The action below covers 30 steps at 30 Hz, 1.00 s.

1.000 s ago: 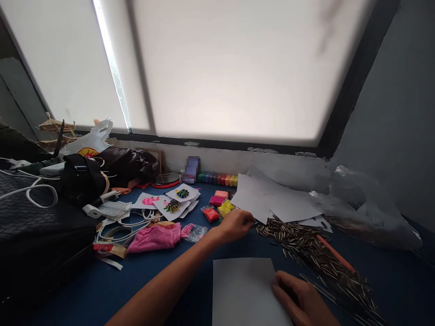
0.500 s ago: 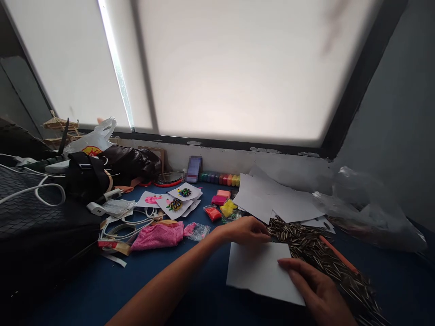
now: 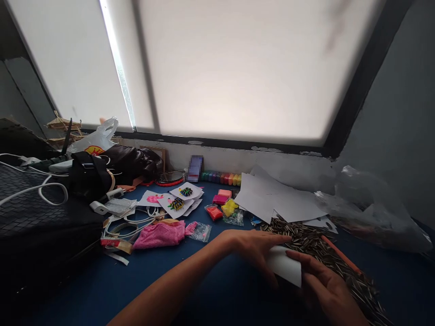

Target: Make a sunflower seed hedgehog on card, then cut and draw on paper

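A small sheet of white paper (image 3: 286, 267) is held between my two hands above the blue table, and only a narrow part of it shows. My left hand (image 3: 249, 249) wraps over its left side, fingers on the far edge and thumb on the near one. At the right end, my right hand (image 3: 322, 278) grips the sheet between thumb and fingers. Just beyond and to the right of both hands lies a spread of striped sunflower seeds (image 3: 306, 240), with an orange stick (image 3: 341, 256) resting on it.
Larger white sheets (image 3: 268, 192) lie behind the seeds, beside a clear plastic bag (image 3: 377, 213). Colored clay packets (image 3: 214, 212) and paper pieces with beaded clay figures (image 3: 176, 203) sit further left. A pink cloth (image 3: 159, 235), white cables and a black bag (image 3: 41, 226) occupy the left.
The sheet, earlier facing up broadly, now shows only as a narrow strip, tilted or folded. My left hand has come down and spread around its left side. The view has shifted slightly.
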Tool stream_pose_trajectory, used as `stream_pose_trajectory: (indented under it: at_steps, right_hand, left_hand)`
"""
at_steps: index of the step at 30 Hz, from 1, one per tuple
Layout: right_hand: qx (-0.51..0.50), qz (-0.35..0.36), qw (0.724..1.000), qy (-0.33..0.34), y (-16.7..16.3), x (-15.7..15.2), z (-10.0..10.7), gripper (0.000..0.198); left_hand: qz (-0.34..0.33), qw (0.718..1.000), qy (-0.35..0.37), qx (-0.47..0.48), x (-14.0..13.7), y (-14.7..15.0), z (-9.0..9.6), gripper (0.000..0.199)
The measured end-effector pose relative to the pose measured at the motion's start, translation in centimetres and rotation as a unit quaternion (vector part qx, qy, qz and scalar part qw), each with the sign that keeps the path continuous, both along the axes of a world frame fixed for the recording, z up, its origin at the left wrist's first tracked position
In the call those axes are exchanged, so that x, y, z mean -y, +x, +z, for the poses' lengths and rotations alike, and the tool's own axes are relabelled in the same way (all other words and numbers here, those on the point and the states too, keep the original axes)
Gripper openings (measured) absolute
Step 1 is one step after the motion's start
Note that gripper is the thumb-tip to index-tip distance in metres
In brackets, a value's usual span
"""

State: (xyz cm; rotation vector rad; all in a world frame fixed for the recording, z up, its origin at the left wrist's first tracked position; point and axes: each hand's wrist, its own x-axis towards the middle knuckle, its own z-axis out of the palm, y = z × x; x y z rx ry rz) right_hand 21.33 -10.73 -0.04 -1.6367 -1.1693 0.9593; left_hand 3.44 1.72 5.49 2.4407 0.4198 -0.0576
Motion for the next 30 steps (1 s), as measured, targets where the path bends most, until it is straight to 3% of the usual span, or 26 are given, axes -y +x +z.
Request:
stream_pose_trajectory:
  at_steps: [6, 11, 14, 17, 20, 30]
  right_hand:
    - [0.005, -0.005, 1.0, 0.013, 0.4, -0.5, -0.9, 0.052]
    - [0.043, -0.01, 0.998, 0.035, -0.1, -0.2, 0.5, 0.044]
    - [0.068, -0.036, 0.996, 0.046, -0.3, -0.1, 1.6, 0.038]
    - [0.088, -0.058, 0.992, 0.064, 0.1, -0.2, 2.3, 0.031]
    - [0.086, -0.055, 0.992, 0.067, 0.8, -0.4, 2.3, 0.03]
    - [0.001, -0.015, 1.0, 0.004, 0.1, -0.4, 1.1, 0.044]
  left_hand:
    - [-0.013, 1.0, 0.007, 0.016, -0.5, -0.2, 0.3, 0.071]
    - [-0.014, 1.0, 0.013, 0.024, -0.3, -0.4, 1.4, 0.036]
    - [0.017, 0.999, 0.016, 0.03, -0.4, -1.1, 2.2, 0.027]
    - [0.094, 0.994, 0.025, 0.04, -0.9, -2.1, 2.8, 0.011]
    - [0.152, 0.986, -0.007, 0.063, -1.6, -2.8, 2.8, 0.014]
    - [0.183, 0.97, -0.148, 0.063, -3.2, -3.1, 1.4, 0.016]
